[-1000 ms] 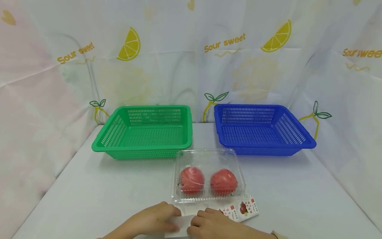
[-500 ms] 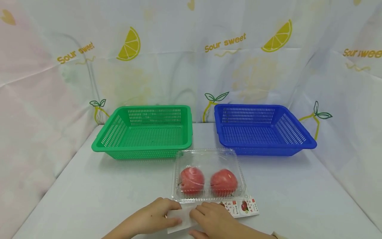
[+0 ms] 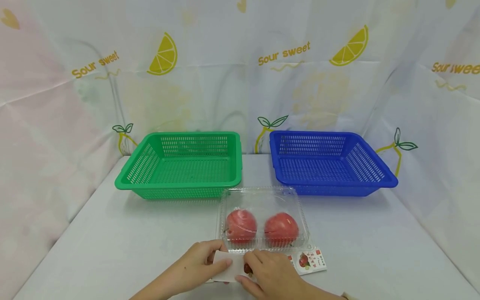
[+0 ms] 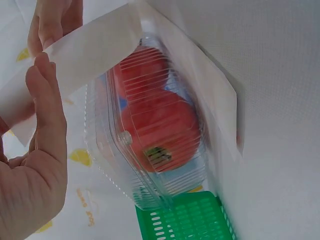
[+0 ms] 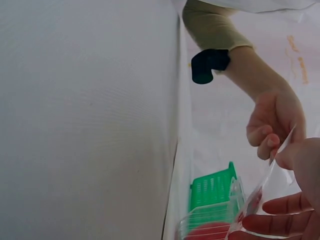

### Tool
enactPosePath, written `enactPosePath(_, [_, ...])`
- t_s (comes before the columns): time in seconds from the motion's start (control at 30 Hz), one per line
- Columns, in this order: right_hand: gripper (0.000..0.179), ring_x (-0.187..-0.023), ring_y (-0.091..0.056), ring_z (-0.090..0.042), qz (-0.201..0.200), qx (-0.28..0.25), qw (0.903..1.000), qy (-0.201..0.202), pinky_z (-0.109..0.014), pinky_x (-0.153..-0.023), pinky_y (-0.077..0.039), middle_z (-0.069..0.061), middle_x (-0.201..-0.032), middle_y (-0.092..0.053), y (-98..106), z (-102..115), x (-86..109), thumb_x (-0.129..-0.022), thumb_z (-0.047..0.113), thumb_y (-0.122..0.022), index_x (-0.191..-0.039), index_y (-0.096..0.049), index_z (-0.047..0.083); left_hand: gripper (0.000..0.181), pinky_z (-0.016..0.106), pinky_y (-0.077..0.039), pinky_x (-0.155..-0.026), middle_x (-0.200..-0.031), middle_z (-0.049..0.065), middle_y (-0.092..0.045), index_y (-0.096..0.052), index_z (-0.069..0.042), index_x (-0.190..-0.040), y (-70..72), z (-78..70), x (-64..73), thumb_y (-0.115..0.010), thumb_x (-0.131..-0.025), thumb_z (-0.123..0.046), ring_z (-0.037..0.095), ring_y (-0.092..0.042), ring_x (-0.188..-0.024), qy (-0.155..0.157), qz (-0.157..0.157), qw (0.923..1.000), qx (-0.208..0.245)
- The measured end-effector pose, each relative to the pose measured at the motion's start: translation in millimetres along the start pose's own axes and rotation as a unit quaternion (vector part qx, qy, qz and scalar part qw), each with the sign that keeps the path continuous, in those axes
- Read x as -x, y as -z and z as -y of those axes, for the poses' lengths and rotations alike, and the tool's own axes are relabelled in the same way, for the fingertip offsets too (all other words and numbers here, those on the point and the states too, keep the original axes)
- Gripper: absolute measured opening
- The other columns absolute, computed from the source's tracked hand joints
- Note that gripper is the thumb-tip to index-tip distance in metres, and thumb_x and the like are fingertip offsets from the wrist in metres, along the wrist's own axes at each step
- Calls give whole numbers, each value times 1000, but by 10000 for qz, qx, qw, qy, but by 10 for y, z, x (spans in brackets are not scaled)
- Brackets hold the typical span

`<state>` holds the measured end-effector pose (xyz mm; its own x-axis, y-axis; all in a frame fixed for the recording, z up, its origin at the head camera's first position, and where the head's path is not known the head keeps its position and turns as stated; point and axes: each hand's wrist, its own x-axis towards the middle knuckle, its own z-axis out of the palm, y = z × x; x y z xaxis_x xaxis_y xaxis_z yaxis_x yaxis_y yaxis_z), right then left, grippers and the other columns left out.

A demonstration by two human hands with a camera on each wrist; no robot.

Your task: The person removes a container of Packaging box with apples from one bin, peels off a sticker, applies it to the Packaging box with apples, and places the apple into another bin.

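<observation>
A strip of paper labels [image 3: 312, 261] with red fruit pictures lies on the table in front of a clear plastic clamshell box [image 3: 262, 198]. Its near end is lifted, white underside showing. My left hand [image 3: 195, 266] pinches that raised end between thumb and fingers. Close beside it, my right hand [image 3: 275, 273] grips the strip, thumb below and fingers curled over the top edge. The left wrist view shows the strip [image 4: 97, 42] bending up off the table to both hands. Inside the closed box sit two red tomatoes [image 3: 241, 226], one with its stem end [image 4: 157, 154] facing the left wrist camera.
Behind the box stand a green plastic basket [image 3: 187, 189] on the left and a blue one [image 3: 333, 189] on the right, both with nothing in them. A white cloth backdrop [image 3: 225, 83] with lemon prints rises behind the table [image 3: 112, 237].
Both hands have moved slightly up, toward the box, raising the strip's end. My left thumb now lies on its white side, and a printed fruit shows by my right fingers.
</observation>
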<state>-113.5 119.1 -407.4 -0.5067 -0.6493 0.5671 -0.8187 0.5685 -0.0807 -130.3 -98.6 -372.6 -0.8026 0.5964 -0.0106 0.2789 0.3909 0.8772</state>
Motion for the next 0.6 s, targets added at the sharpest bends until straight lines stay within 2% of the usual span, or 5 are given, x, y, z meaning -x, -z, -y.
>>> enactPosePath(0.17, [28, -54, -32, 4, -49, 38, 9998, -198, -6, -46, -23, 12, -67, -41, -6, 3, 11, -89, 43, -54, -81, -49, 17, 14, 27, -51, -52, -58, 3, -59, -58, -6, -88, 0, -27, 3, -60, -89, -20, 16, -64, -57, 178, 64, 9956, 916])
enactPosePath(0.3, [29, -54, -33, 4, -218, 131, 9995, -185, -7, -45, -22, 12, -68, -41, -12, 9, 11, -89, 45, -53, -81, -49, 18, 17, 23, -50, -53, -63, 5, -58, -53, -4, -87, -2, -41, 8, -57, -91, -20, 13, -62, -59, 321, 60, 9922, 1202])
enactPosePath(0.47, [30, -55, -34, 4, -365, 85, 9991, -201, -6, -46, -22, 12, -68, -41, -23, 16, 10, -89, 46, -52, -79, -49, 18, 18, 35, -53, -64, -78, 10, -61, -49, 1, -90, -4, -53, 9, -53, -93, -17, 18, -63, -78, 471, 189, 9786, 1995])
enactPosePath(0.53, [29, -55, -34, 4, -364, 43, 9991, -231, -6, -47, -22, 13, -68, -40, -28, 16, 13, -89, 45, -54, -79, -49, 18, 18, 33, -53, -64, -72, 7, -57, -49, 1, -91, -3, -56, 11, -53, -94, -17, 14, -59, -77, 445, 218, 9789, 1982])
enactPosePath(0.6, [28, -56, -33, 5, -324, -53, 9991, -285, -5, -47, -22, 13, -69, -40, -27, 17, 14, -88, 44, -56, -79, -48, 18, 18, 23, -50, -58, -63, 2, -50, -49, 0, -90, -2, -58, 13, -52, -94, -18, 7, -53, -68, 349, 234, 9836, 1752])
